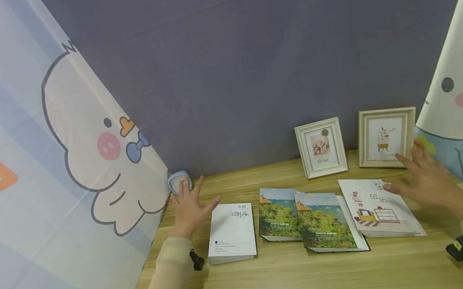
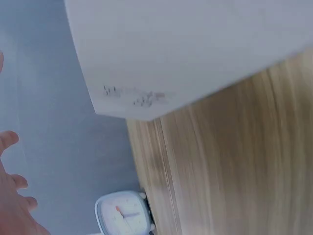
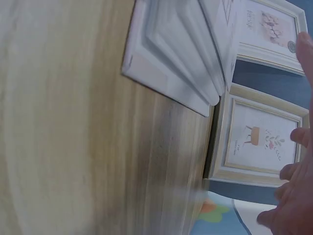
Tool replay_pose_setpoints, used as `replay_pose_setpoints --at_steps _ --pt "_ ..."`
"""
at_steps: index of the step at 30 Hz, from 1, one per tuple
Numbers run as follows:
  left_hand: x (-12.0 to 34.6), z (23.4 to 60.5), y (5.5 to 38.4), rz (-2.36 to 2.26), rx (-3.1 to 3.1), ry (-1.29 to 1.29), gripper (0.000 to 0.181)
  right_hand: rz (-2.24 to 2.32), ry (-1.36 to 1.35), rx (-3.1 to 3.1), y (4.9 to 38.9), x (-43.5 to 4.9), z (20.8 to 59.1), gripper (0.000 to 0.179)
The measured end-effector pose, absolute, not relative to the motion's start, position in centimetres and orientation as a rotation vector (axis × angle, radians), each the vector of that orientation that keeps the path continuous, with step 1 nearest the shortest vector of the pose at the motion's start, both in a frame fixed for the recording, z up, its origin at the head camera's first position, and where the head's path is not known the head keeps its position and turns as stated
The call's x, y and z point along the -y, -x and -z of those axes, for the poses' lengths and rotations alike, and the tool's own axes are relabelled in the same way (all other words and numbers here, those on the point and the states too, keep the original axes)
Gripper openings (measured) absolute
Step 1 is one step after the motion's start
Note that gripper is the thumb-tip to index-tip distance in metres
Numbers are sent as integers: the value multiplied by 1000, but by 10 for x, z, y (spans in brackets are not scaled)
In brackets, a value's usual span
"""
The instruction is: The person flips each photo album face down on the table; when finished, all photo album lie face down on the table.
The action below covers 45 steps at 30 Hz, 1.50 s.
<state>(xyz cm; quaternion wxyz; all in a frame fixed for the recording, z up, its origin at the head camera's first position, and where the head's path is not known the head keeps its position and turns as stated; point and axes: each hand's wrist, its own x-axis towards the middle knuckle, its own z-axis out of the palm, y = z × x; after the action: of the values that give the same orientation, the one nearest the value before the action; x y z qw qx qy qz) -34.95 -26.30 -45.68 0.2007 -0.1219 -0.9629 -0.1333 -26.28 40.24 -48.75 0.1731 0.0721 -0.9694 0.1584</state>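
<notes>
My left hand point(image 1: 189, 212) hovers with spread fingers over the table's left side, between a small blue-rimmed clock point(image 2: 124, 214) and a white photo album point(image 1: 231, 233). Part of the clock is behind its fingertips in the head view. On the right, my other hand point(image 1: 429, 183) is spread above the table, holding nothing. It is nearest to a white album with a furniture drawing point(image 1: 378, 208) and a cream picture frame with a plant print point(image 3: 261, 139). Two albums with a painted garden cover, one left point(image 1: 274, 214) and one right point(image 1: 325, 222), lie mid-table, the right one overlapping its neighbour.
Another cream picture frame point(image 1: 321, 149) with a flower print stands at the back, left of the plant one. A dark grey backdrop point(image 1: 240, 76) rises behind the wooden table point(image 1: 283, 282). Cartoon-printed curtains point(image 1: 46, 263) flank both sides.
</notes>
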Motion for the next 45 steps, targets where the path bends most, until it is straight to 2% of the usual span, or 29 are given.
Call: replay_pose_setpoints --at_steps 23,45 --pt "205 449 324 415 2705 435 98 -661 -171 2885 247 -399 494 110" --pt "141 450 296 639 2687 611 89 -837 -229 2916 232 -393 499 107"
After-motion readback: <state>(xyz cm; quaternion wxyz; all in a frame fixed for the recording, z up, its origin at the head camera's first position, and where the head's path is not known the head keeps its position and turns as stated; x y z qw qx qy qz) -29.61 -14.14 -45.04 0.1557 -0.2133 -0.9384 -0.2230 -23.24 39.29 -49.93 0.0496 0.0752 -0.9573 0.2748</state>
